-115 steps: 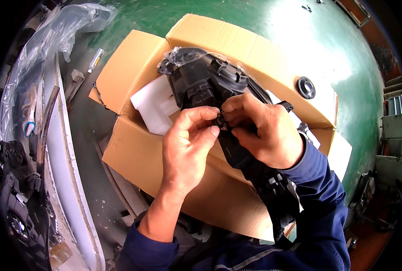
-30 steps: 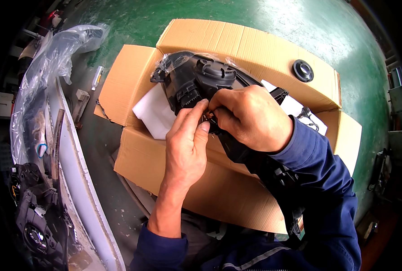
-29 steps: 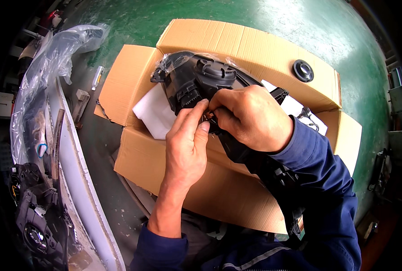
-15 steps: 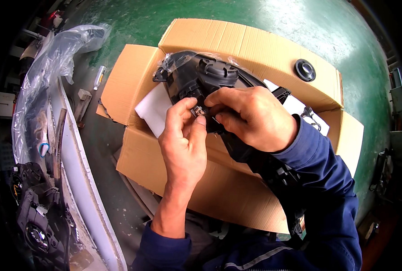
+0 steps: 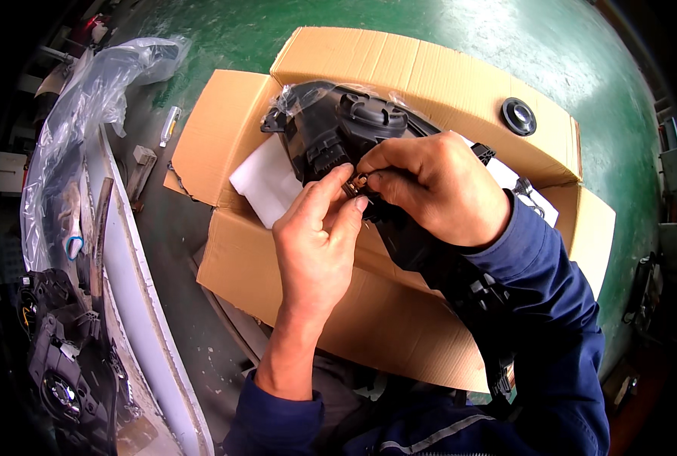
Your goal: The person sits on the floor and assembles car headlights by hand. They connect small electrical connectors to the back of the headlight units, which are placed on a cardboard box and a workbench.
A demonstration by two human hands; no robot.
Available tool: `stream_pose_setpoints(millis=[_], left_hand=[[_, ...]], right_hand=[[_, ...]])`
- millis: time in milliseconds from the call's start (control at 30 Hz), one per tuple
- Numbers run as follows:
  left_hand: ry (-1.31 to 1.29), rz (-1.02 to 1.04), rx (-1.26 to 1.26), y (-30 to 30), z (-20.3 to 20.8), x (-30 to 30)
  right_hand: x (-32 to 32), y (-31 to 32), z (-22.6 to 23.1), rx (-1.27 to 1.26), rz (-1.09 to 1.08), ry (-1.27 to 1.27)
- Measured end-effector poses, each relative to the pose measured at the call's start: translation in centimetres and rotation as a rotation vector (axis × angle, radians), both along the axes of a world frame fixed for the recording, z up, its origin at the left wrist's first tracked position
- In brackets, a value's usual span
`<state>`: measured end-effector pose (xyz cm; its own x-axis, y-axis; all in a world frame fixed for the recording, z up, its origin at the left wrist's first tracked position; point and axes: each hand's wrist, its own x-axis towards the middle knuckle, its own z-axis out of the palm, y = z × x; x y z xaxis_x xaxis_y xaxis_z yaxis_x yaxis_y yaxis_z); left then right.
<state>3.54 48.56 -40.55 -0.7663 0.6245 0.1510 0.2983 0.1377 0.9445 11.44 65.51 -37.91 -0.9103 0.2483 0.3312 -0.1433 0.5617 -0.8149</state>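
Note:
My left hand [image 5: 316, 243] pinches a small dark piece [image 5: 348, 190] between thumb and forefinger; its exact kind is too small to make out. Close against it, my right hand [image 5: 446, 186] is closed, thumb and bent forefinger on a tiny amber-coloured piece [image 5: 362, 180] that looks like a bulb. Both hands meet above the back of a black plastic headlight housing [image 5: 316, 125], which lies in an opened cardboard box [image 5: 422, 76]. Parts of the housing are hidden beneath my right hand and forearm.
A round black cap [image 5: 518, 116] rests on the box's far flap. White foam [image 5: 266, 182] lies under the housing. To the left are clear plastic wrap [image 5: 80, 114], a long pale panel [image 5: 145, 296], a second black lamp assembly [image 5: 65, 365] and a small white tube [image 5: 170, 127].
Both hands have shifted slightly right. My right thumb and forefinger have moved onto the amber piece, and my left fingertips have closed in beside them.

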Motion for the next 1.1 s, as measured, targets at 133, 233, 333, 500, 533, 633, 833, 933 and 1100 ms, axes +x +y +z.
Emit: stream_pose_setpoints(millis=[133, 233, 333, 500, 533, 633, 833, 933, 1100], left_hand=[[0.018, -0.007, 0.001, -0.08, -0.24, -0.16], [0.009, -0.003, 0.01, 0.02, -0.05, 0.0], [0.009, 0.001, 0.013, 0.11, -0.05, 0.07], [-0.004, 0.001, 0.037, 0.06, -0.39, -0.01], [0.017, 0.002, 0.049, 0.08, -0.45, -0.04], [0.071, 0.008, 0.066, 0.37, -0.48, 0.06], [0.159, 0.023, 0.051, 0.36, -0.17, 0.02], [0.168, 0.027, 0.049, 0.36, -0.15, -0.16], [0.019, 0.087, 0.108, 0.44, -0.43, 0.08]], right_hand=[[-0.06, -0.02, -0.01, -0.01, -0.003, -0.007], [0.0, -0.03, 0.15, -0.02, -0.007, -0.027], [-0.04, 0.01, 0.01, -0.001, -0.012, -0.02], [-0.08, 0.08, -0.07, 0.0, -0.003, -0.015], [-0.1, 0.06, -0.05, 0.0, 0.0, -0.02], [-0.01, 0.05, 0.13, -0.003, 0.007, -0.035], [0.04, -0.06, 0.17, -0.015, 0.032, -0.025], [0.17, -0.02, 0.28, -0.045, 0.058, -0.03], [0.34, -0.12, 0.5, -0.051, 0.075, -0.033]])
